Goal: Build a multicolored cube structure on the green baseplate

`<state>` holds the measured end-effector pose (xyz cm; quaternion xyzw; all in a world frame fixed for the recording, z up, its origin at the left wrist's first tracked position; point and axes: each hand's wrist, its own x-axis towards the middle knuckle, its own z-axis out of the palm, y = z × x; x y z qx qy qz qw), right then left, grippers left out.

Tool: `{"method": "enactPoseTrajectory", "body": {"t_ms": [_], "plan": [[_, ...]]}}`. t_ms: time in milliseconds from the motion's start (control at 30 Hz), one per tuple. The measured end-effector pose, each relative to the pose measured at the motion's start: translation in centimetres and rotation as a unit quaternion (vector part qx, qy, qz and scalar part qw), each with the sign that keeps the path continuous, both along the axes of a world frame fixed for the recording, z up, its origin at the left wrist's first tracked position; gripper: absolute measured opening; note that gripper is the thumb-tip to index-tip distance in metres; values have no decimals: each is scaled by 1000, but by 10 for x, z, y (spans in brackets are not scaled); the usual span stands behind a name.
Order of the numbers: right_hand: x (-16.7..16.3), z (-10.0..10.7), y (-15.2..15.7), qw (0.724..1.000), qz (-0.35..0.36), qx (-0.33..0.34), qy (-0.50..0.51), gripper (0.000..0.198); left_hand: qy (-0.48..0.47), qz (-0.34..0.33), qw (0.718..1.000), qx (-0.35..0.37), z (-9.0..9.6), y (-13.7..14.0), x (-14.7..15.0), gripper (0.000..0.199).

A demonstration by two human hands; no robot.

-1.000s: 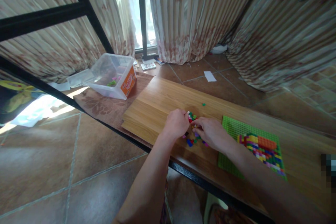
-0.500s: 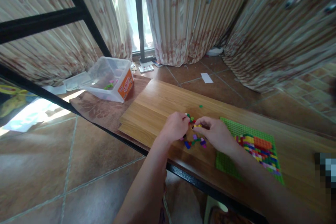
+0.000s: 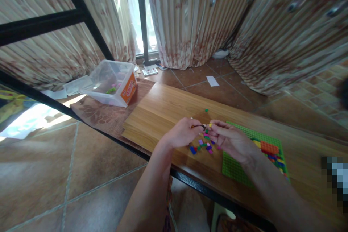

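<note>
Over the wooden board, my left hand [image 3: 184, 132] pinches a small dark brick [image 3: 202, 127] between thumb and fingers. Close beside it, my right hand [image 3: 231, 139] has a small yellow brick [image 3: 210, 125] at its fingertips. The two bricks are near each other; whether they touch I cannot tell. Below the hands lie several loose toy bricks [image 3: 193, 150] in blue, green, purple and pink. My right wrist passes over a green baseplate [image 3: 227, 168], which carries many coloured bricks and an orange block [image 3: 269, 147], partly hidden by the forearm.
A lone green brick [image 3: 206, 110] lies near the far side of the wooden board [image 3: 163, 105]. To the left, a clear plastic bin [image 3: 108, 96] with an orange label holds a few pink and green pieces on a brown cloth [image 3: 108, 116]. Patterned curtains [image 3: 185, 18] hang behind.
Both hands have lifted slightly and turned, their fingertips coming closer together. The dark brick and the yellow brick now show between them. More loose bricks are uncovered below.
</note>
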<state>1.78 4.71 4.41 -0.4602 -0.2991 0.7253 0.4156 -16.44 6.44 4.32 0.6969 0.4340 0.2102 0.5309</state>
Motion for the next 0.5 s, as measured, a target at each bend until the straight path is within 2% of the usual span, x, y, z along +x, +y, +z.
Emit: {"method": "enactPoseTrajectory", "body": {"t_ms": [133, 200, 400, 500], "plan": [[5, -5, -1, 998, -41, -35, 38, 16, 147, 48, 987, 32, 0, 0, 4, 26], [5, -7, -2, 997, -45, -48, 51, 17, 184, 56, 980, 45, 1, 0, 7, 26], [1, -3, -5, 999, -14, -36, 36, 19, 205, 61, 975, 59, 2, 0, 5, 26], [-4, -2, -6, 999, 22, -1, -46, 19, 183, 82, 978, 54, 1, 2, -1, 28]]}}
